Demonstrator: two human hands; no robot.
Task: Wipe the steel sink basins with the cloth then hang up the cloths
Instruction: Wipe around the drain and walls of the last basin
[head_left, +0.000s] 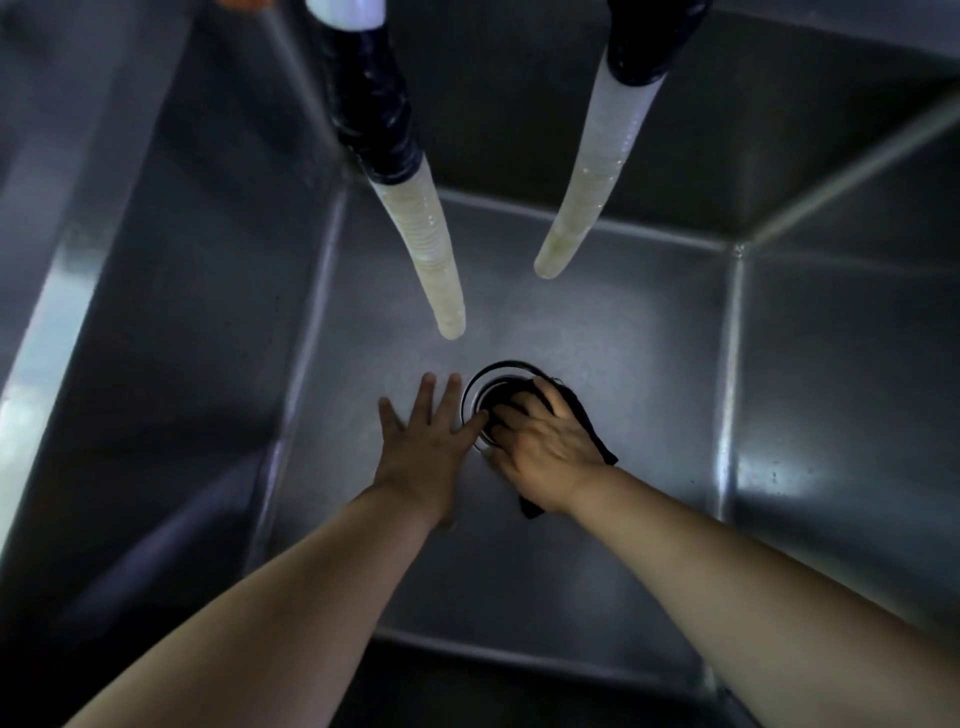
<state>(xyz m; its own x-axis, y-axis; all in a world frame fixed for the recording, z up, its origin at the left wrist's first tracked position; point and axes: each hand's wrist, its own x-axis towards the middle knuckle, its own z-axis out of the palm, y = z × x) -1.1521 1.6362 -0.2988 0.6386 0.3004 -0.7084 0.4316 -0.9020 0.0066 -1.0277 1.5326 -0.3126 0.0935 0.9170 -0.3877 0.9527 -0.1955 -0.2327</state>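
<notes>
Right hand (545, 441) fingers curled, pressing dark cloth (592, 426) onto drain (480, 387); left hand (423, 441) splayed flat, empty, just beside drain; cloth looks limp, so bunch it mid-fold.

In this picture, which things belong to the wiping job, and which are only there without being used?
In the job:
- dark cloth, pressed under the right hand
- steel basin and its drain
- left hand, flat on the basin floor

Only there:
- two pale hoses hanging above the floor
</notes>
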